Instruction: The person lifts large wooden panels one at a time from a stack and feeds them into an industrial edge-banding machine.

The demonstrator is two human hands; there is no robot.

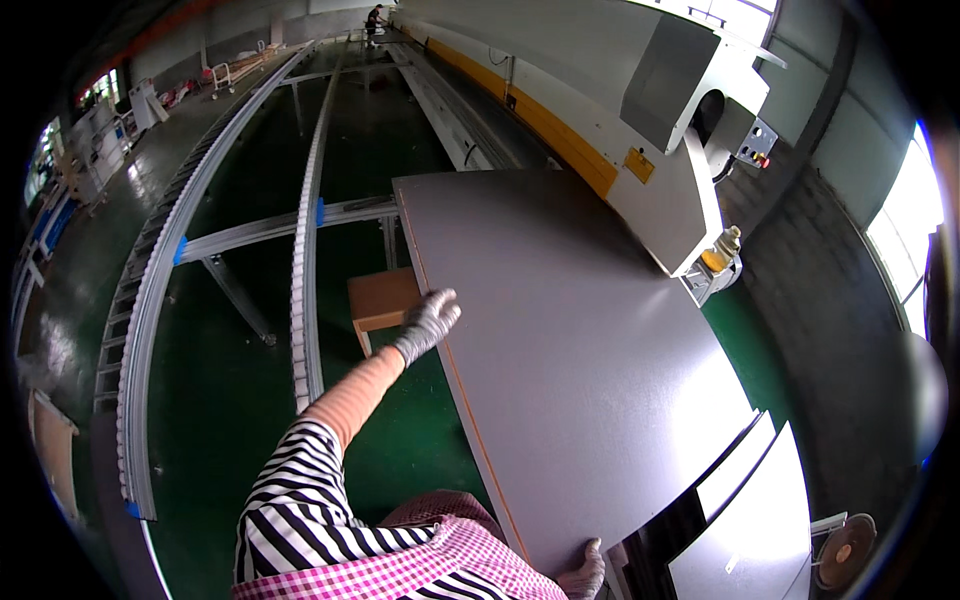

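A large grey panel point(540, 300) with a thin brown edge on its left side lies flat, its far end against the long machine. My left hand point(430, 320), in a grey glove, is at the panel's left edge, fingers bent over the top face. At the near end, my right hand point(585, 575), also gloved, holds the panel's near edge. Its thumb shows against the edge; the other fingers are mostly hidden. Under the left edge, by my left hand, stands a brown stool-like piece point(383, 300).
A long white machine with a yellow band point(560, 130) runs along the right. Roller rails point(305, 250) stretch away on the left, joined by a crossbar point(260, 235). More light panels point(750, 520) stand at lower right, near a round disc point(845, 552). Far off is another person point(374, 22).
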